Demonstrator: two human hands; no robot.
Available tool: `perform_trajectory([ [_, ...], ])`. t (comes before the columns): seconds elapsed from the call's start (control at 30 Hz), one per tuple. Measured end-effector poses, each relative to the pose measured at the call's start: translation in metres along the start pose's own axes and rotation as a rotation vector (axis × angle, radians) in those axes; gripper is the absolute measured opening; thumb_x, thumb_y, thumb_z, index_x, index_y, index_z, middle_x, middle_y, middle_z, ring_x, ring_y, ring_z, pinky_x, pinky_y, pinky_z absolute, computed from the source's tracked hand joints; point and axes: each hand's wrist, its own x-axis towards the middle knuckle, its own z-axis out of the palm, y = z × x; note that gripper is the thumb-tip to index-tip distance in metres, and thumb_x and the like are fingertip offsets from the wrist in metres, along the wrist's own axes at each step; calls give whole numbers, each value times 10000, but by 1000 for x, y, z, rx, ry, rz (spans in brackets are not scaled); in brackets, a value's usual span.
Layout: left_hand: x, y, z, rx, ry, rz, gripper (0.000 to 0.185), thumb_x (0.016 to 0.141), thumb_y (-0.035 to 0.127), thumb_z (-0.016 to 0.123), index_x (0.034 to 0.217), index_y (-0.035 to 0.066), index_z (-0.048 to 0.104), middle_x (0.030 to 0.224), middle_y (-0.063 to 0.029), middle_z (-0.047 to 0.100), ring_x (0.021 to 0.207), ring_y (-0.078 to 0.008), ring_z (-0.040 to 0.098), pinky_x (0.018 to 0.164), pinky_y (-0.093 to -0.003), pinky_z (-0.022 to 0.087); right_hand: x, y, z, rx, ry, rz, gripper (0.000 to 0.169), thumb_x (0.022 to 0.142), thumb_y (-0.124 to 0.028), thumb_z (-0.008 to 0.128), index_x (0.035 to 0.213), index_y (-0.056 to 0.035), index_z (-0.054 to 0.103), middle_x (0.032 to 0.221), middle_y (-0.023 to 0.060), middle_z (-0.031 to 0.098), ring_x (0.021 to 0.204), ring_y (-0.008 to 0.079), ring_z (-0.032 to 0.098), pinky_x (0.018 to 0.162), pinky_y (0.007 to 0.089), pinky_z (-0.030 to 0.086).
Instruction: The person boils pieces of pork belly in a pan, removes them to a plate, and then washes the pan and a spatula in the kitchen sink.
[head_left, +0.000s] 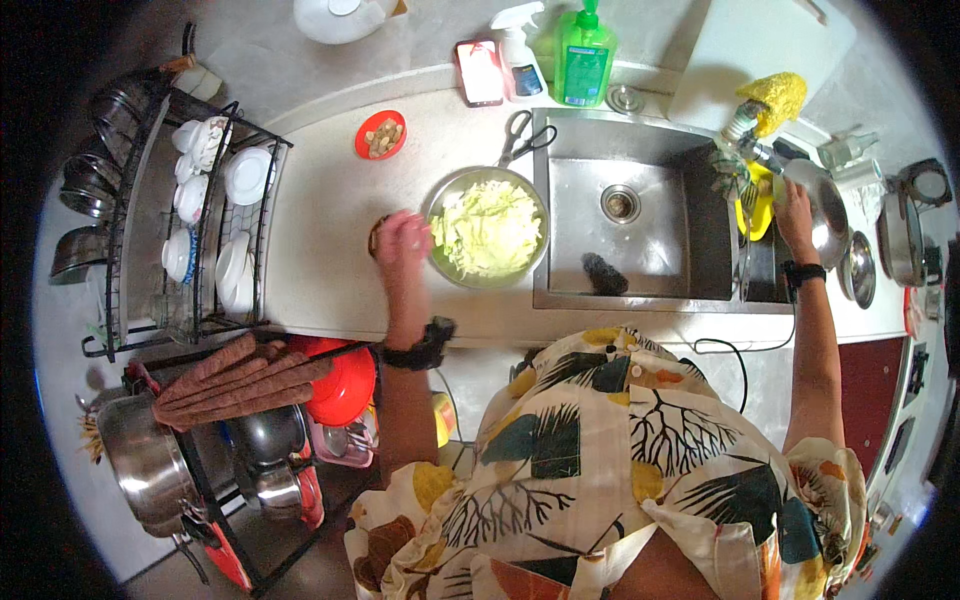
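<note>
My left hand is blurred over the counter, just left of a steel bowl of shredded pale-green cabbage. Behind its fingers shows the dark edge of a round brown object, mostly hidden; whether I grip it is unclear. My right hand reaches past the sink's right side, against a large upturned-looking metal bowl. Something small and pale may be at its fingertips, too unclear to name. Beside that hand is a yellow plastic item with a metal utensil by it.
The steel sink holds a dark scrubber. Black-handled scissors lie behind the cabbage bowl. A red dish of brown pieces, a phone, a spray bottle and a green pump bottle stand behind. Left is a dish rack.
</note>
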Motion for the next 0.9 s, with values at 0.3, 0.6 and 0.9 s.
perform_trajectory([
  [0.3, -21, -34, 228, -690, -548, -569, 403, 853, -6, 458, 1245, 22, 366, 1159, -193, 488, 1076, -309, 511, 933, -395, 424, 44, 25, 34, -384, -187, -255, 633, 742, -170, 617, 1305, -90, 340, 1326, 103, 353, 1277, 257, 279, 952, 422, 345],
  [0.6, 12, -70, 339, -663, -596, -764, 423, 853, -35, 408, 1241, 122, 347, 1184, -150, 452, 1000, -299, 513, 866, -437, 451, 35, 56, 46, -440, -210, -331, 520, 776, -159, 532, 1266, -50, 392, 1293, 98, 395, 1246, 253, 319, 918, 418, 334],
  [0.9, 30, -104, 394, -788, -545, -843, 371, 793, 17, 579, 1124, 68, 418, 965, -96, 546, 848, -217, 568, 766, -340, 497, 37, 58, 50, -423, -240, -256, 534, 714, -169, 605, 1212, -76, 434, 1321, 84, 377, 1262, 258, 301, 907, 459, 353],
])
